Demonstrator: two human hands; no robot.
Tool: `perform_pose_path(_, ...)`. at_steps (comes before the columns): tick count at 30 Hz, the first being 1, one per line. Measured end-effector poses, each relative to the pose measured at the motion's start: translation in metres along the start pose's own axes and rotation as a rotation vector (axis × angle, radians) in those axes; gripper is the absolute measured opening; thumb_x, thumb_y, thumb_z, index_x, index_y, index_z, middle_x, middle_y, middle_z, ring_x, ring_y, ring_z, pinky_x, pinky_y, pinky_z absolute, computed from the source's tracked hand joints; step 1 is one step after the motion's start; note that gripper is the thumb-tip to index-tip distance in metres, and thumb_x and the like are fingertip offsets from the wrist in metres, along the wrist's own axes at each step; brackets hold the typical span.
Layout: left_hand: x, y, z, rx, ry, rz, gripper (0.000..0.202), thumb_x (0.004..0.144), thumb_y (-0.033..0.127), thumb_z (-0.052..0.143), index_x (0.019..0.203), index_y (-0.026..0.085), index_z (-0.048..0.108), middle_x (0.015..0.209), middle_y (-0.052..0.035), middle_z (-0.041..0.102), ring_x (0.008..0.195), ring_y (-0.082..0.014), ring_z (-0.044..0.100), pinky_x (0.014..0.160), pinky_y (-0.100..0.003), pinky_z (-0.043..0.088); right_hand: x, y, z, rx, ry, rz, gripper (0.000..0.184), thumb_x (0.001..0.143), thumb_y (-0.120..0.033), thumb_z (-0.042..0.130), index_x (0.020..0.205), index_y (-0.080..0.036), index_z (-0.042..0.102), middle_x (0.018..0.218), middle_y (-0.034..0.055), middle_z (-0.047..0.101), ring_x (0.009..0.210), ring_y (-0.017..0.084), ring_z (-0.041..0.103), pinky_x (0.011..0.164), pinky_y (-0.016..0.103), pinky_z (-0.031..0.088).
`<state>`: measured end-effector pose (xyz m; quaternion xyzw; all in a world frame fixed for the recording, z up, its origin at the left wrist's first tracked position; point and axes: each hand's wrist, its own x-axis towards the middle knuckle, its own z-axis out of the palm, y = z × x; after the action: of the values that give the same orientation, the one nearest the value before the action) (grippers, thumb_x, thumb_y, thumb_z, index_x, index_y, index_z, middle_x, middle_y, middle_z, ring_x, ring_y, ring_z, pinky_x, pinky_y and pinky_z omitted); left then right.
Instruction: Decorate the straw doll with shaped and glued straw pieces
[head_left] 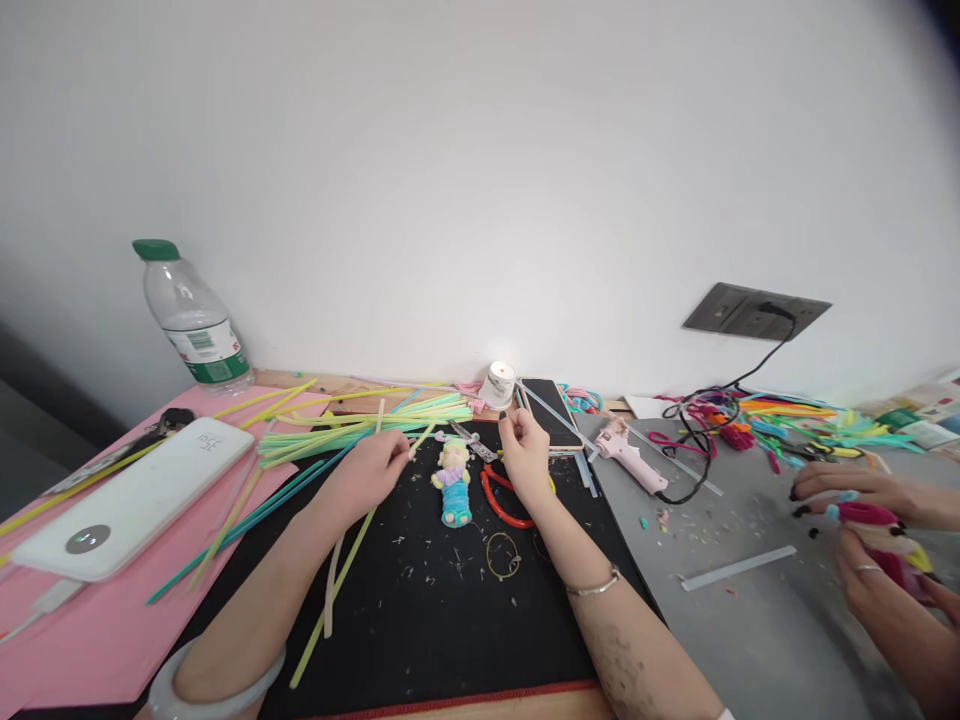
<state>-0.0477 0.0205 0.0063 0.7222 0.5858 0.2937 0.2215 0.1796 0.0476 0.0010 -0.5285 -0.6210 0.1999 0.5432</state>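
Observation:
My left hand (377,468) pinches a short pale yellow-green pipe cleaner piece (424,436), its tip pointing up to the right. Across from it, my right hand (525,450) is raised with thumb and fingers pressed together; what they hold, if anything, is too small to make out. Between the hands a small fuzzy doll (454,492) with a blue lower body and lilac collar lies on the black mat (420,620). Scissors (484,453) and a red ring-shaped piece (499,505) are near my right hand. Long yellow-green pipe cleaners (337,590) pass under my left hand.
A small white cup candle (501,383) stands by the wall, close to a dark phone (551,415). Rightward are a pink glue gun (634,460) with a black cord and a co-worker's hands (874,545). Leftward are a white power bank (135,495) and a bottle (199,320).

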Motion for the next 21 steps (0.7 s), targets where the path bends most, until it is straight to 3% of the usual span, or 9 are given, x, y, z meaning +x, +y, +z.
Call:
perform_pose_path(3,0.003,0.005,-0.008,-0.397,0.222,-0.134,0.015,0.082,0.036,0.05,0.08,0.021,0.051,0.066,0.0012,0.061,0.047,-0.0136,0.051,0.052,-0.028,0.039,0.0,-0.001,0.0,0.003,0.006,-0.002,0.027,0.083,-0.026,0.046,0.06,-0.021,0.033,0.055,-0.0065,0.03,0.052,0.01,0.03,0.051,0.024,0.025)
perform_pose_path(6,0.005,0.009,-0.016,-0.897,0.465,-0.225,0.014,0.078,0.029,0.061,0.085,0.019,0.054,0.061,0.0055,0.057,0.043,-0.0082,0.05,0.046,-0.022,0.04,-0.001,-0.004,0.0,0.003,-0.003,-0.031,0.026,0.084,-0.026,0.046,0.061,-0.021,0.035,0.055,-0.0065,0.032,0.052,0.01,0.031,0.05,0.023,0.025)
perform_pose_path(9,0.007,0.01,-0.022,-1.301,0.519,-0.297,0.004,0.08,0.016,0.058,0.084,0.016,0.059,0.063,0.005,0.058,0.048,-0.0044,0.054,0.049,-0.015,0.045,-0.006,-0.01,0.001,-0.009,-0.118,-0.109,0.022,0.084,-0.024,0.046,0.063,-0.02,0.039,0.055,-0.0062,0.036,0.051,0.009,0.033,0.051,0.023,0.027)
perform_pose_path(13,0.008,0.011,-0.02,-1.521,0.433,-0.372,0.012,0.086,0.009,0.05,0.081,0.015,0.059,0.065,0.0035,0.062,0.056,-0.0044,0.061,0.051,-0.01,0.048,-0.017,-0.024,0.006,-0.008,-0.394,-0.208,0.011,0.079,-0.026,0.057,0.075,-0.019,0.05,0.057,-0.0064,0.042,0.051,0.009,0.038,0.052,0.021,0.031)
perform_pose_path(15,0.006,0.015,-0.014,-1.492,0.343,-0.377,0.007,0.084,0.011,0.055,0.08,0.015,0.059,0.067,0.0023,0.064,0.059,-0.0062,0.064,0.051,-0.011,0.05,-0.024,-0.03,0.01,0.015,-0.487,-0.221,0.016,0.074,-0.029,0.064,0.08,-0.019,0.053,0.059,-0.0062,0.045,0.052,0.009,0.04,0.052,0.02,0.032)
perform_pose_path(16,0.004,0.018,-0.01,-1.439,0.263,-0.368,0.002,0.082,0.014,0.059,0.081,0.015,0.059,0.068,0.0016,0.065,0.06,-0.0076,0.065,0.051,-0.012,0.051,-0.027,-0.033,0.012,0.037,-0.514,-0.218,0.017,0.073,-0.029,0.066,0.08,-0.019,0.053,0.059,-0.0063,0.045,0.051,0.009,0.04,0.051,0.02,0.032)
perform_pose_path(18,0.001,0.024,-0.001,-1.318,0.067,-0.343,0.01,0.078,0.022,0.066,0.083,0.016,0.06,0.072,-0.0002,0.066,0.062,-0.0098,0.066,0.055,-0.015,0.053,-0.032,-0.037,0.015,0.083,-0.522,-0.204,0.014,0.076,-0.028,0.063,0.076,-0.019,0.052,0.058,-0.0062,0.045,0.05,0.008,0.039,0.05,0.02,0.031)
perform_pose_path(21,-0.003,0.03,0.008,-1.158,-0.154,-0.283,0.021,0.076,0.034,0.068,0.083,0.016,0.06,0.073,-0.0011,0.065,0.06,-0.011,0.066,0.057,-0.019,0.053,-0.034,-0.039,0.017,0.069,-0.456,-0.213,0.019,0.083,-0.025,0.051,0.065,-0.019,0.048,0.056,-0.005,0.044,0.051,0.008,0.039,0.052,0.021,0.031)
